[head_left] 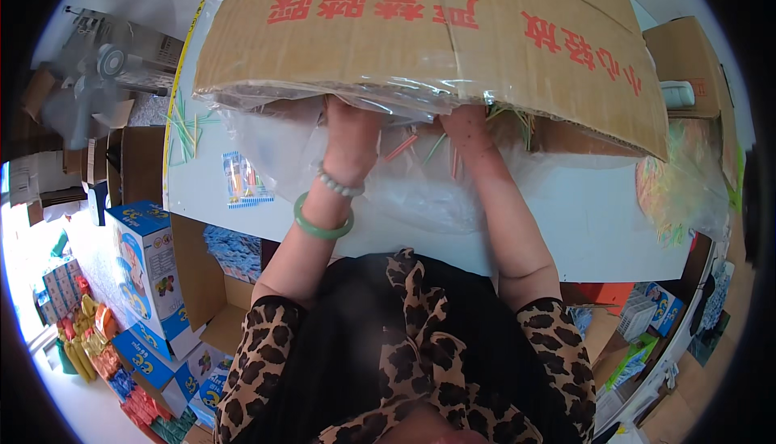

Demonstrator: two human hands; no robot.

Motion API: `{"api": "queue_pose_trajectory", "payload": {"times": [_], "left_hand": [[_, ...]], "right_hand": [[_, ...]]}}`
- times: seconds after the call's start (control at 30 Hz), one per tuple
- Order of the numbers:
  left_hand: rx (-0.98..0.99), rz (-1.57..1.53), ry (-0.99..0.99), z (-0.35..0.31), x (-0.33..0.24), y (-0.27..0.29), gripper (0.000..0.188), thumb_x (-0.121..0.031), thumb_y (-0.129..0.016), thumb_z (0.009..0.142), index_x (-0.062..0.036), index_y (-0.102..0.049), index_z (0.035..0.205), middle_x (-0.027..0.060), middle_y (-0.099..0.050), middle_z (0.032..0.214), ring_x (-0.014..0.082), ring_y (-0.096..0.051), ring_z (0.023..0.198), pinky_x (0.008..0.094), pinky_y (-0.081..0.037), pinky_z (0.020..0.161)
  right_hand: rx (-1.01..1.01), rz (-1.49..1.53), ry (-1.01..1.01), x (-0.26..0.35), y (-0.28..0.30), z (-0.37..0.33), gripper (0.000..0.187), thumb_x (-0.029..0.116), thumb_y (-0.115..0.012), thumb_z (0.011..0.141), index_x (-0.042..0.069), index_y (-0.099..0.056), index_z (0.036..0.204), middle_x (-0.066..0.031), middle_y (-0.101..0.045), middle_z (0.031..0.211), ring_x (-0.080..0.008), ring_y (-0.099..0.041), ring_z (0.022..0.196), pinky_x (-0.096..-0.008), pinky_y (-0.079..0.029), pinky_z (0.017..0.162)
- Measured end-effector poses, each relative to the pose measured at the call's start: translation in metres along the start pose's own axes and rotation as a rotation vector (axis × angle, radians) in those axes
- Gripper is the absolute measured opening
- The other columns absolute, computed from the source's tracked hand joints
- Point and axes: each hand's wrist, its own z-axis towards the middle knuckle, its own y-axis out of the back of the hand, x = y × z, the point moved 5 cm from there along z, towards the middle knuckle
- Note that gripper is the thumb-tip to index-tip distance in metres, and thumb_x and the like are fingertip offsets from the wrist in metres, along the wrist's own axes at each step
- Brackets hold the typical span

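A large brown cardboard box (339,48) with red printing lies on the white table, its opening toward me. Clear plastic lining (420,193) spills out of that opening over the table edge. Both my arms reach in under the box's upper edge. My left hand (353,130), with a beaded bracelet and a green bangle on the arm, is inside up to the wrist. Beside it, my right hand (467,127) is in the opening too. The fingers of both are hidden. Thin coloured straws (436,147) show between and around my wrists.
Loose straws (191,133) and a small packet (242,179) lie on the table at left. A clear bag of straws (679,177) hangs at the right edge. Stacked printed boxes (149,266) and an open carton (214,298) stand at lower left.
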Motion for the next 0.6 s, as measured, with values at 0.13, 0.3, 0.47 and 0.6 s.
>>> {"api": "queue_pose_trajectory", "payload": {"times": [0.13, 0.3, 0.47, 0.6], "left_hand": [[0.007, -1.436, 0.900, -0.026, 0.011, -0.004, 0.013, -0.001, -0.058, 0.076, -0.0021, -0.062, 0.088, 0.0052, -0.062, 0.087, 0.0234, -0.055, 0.093, 0.0347, -0.046, 0.079], [0.152, -0.936, 0.292, -0.019, -0.022, 0.005, 0.017, 0.001, -0.060, 0.070, -0.0016, -0.063, 0.087, 0.0117, -0.060, 0.083, 0.0285, -0.055, 0.090, 0.0340, -0.046, 0.075], [0.240, -0.963, 0.459, -0.017, -0.026, -0.044, 0.016, -0.005, -0.059, 0.078, -0.0015, -0.061, 0.094, 0.0082, -0.063, 0.089, 0.0200, -0.058, 0.079, 0.0299, -0.046, 0.071], [0.119, -1.240, 0.752, -0.030, -0.003, -0.046, 0.015, 0.001, -0.057, 0.077, -0.0009, -0.064, 0.091, 0.0071, -0.066, 0.085, 0.0135, -0.060, 0.078, 0.0281, -0.047, 0.073]], "right_hand": [[0.003, 0.104, 0.029, -0.002, 0.001, 0.000, 0.024, 0.024, -0.057, 0.073, 0.007, -0.063, 0.087, -0.0135, -0.062, 0.088, -0.0322, -0.058, 0.085, -0.0417, -0.045, 0.076], [0.020, 0.390, -0.036, 0.020, 0.005, 0.002, 0.027, 0.028, -0.056, 0.077, 0.007, -0.063, 0.092, -0.0124, -0.063, 0.093, -0.0289, -0.059, 0.089, -0.0393, -0.045, 0.078], [0.155, 1.541, -0.586, -0.030, -0.114, -0.039, 0.027, 0.022, -0.052, 0.084, 0.008, -0.056, 0.106, -0.0050, -0.059, 0.105, -0.0191, -0.054, 0.100, -0.0332, -0.042, 0.088], [0.143, 0.810, -0.216, -0.012, -0.011, -0.016, 0.027, 0.025, -0.051, 0.084, 0.007, -0.059, 0.103, -0.0097, -0.060, 0.105, -0.0232, -0.054, 0.102, -0.0352, -0.042, 0.088]]}}
